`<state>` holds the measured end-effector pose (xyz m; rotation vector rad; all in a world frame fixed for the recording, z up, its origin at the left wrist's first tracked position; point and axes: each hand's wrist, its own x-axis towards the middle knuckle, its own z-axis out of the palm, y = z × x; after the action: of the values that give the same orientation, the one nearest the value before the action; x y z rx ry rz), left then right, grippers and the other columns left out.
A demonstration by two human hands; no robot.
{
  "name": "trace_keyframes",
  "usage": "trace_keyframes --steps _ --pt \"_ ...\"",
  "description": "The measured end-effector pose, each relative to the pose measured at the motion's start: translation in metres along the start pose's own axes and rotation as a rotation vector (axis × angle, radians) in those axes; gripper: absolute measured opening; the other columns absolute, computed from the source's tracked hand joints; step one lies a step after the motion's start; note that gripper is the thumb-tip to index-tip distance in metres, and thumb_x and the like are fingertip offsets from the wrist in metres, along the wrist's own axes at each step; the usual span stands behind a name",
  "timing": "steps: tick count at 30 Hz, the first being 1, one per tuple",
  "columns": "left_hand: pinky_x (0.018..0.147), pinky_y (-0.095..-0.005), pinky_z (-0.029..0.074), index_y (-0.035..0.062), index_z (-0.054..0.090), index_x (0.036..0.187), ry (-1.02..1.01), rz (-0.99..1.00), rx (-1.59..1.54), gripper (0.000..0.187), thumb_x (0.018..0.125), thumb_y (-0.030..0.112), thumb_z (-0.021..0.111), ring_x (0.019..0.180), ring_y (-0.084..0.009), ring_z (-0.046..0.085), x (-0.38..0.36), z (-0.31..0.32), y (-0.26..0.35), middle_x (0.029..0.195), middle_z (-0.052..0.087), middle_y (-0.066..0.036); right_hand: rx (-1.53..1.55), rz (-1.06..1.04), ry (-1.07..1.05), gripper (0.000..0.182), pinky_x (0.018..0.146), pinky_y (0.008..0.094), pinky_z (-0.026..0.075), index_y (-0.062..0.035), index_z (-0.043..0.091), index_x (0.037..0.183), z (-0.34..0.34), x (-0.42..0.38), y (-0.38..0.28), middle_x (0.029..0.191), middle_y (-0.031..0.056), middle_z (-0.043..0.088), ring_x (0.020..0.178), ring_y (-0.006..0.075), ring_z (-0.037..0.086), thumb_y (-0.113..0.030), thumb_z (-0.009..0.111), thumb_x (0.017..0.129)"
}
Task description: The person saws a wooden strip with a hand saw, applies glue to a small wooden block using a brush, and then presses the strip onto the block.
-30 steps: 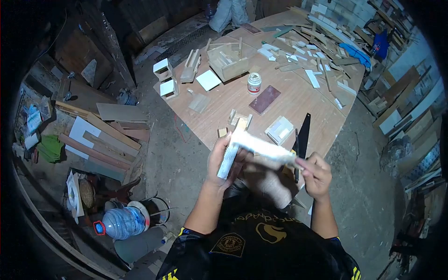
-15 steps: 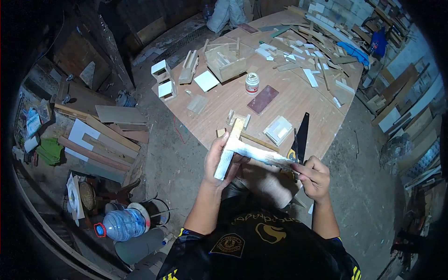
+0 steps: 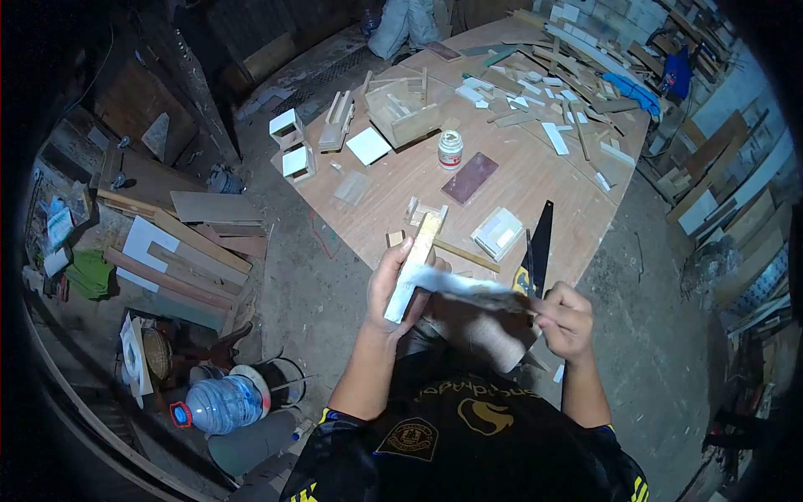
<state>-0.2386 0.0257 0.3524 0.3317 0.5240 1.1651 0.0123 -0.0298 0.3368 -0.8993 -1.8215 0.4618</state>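
Observation:
My left hand (image 3: 390, 289) is closed around a narrow wooden block (image 3: 423, 243), held at a slant over the near table edge; its lower end is brightly lit. A long pale strip (image 3: 468, 287), smeared by motion, is pinched at one end between the fingers of my right hand (image 3: 568, 320). Its far end overlaps the block's face just by my left fingers. I cannot tell what the strip is made of. Just beyond my right hand, a handsaw (image 3: 543, 243) with a black blade and yellow-black handle lies at the table edge.
On the table (image 3: 401, 197) stand a white-labelled jar (image 3: 450, 149), a dark red board (image 3: 470, 177), a small white-topped piece (image 3: 498, 233) and a wooden box (image 3: 401, 117). Offcuts (image 3: 527, 96) are heaped at the far right. A water bottle (image 3: 219, 404) lies on the left.
The pale strip's far end has slid down along the block toward me and is now blurred. My right hand has shifted very slightly; my left hand stays about where it was.

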Motion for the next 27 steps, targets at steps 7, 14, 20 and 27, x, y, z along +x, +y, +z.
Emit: trace_keyframes --steps 7,14,20,27 --pt "0.059 -0.0322 0.038 0.0089 0.052 0.077 -0.408 -0.04 -0.021 0.032 0.095 0.033 0.041 0.059 -0.0177 0.045 0.011 -0.023 -0.004 0.059 0.046 -0.002 -0.071 0.024 0.05 0.026 0.05 0.028 0.036 -0.0019 0.071 0.103 0.0 0.007 0.001 0.064 0.0047 0.048 0.056 0.0143 0.045 -0.007 0.069 0.078" --pt "0.062 -0.0322 0.03 0.0098 0.045 0.067 0.177 -0.056 0.157 0.043 0.097 0.037 0.032 0.055 -0.0174 0.032 -0.003 0.0 0.0 0.055 0.036 -0.001 -0.056 -0.008 0.014 0.028 0.051 0.0264 0.036 -0.0013 0.071 0.102 0.001 0.006 0.003 0.066 0.0049 0.053 0.057 0.0145 0.047 -0.003 0.067 0.075" --pt "0.057 -0.0297 0.026 0.0113 0.039 0.064 -0.271 0.018 0.107 0.045 0.098 0.039 0.031 0.056 -0.0139 0.029 0.005 -0.009 -0.003 0.055 0.034 0.001 -0.081 0.119 0.225 0.03 0.057 0.0267 0.042 0.0012 0.066 0.109 0.007 0.005 -0.008 0.072 0.0104 0.059 0.063 0.0167 0.055 -0.005 0.068 0.08" --pt "0.055 -0.0298 0.025 0.0124 0.036 0.062 -0.288 -0.003 0.055 0.043 0.098 0.036 0.032 0.054 -0.0132 0.026 0.007 -0.003 -0.005 0.054 0.03 0.002 -0.182 0.037 0.091 0.027 0.062 0.0296 0.052 0.0016 0.067 0.104 0.006 0.012 -0.012 0.081 0.0153 0.067 0.068 0.0242 0.066 0.002 0.068 0.077"
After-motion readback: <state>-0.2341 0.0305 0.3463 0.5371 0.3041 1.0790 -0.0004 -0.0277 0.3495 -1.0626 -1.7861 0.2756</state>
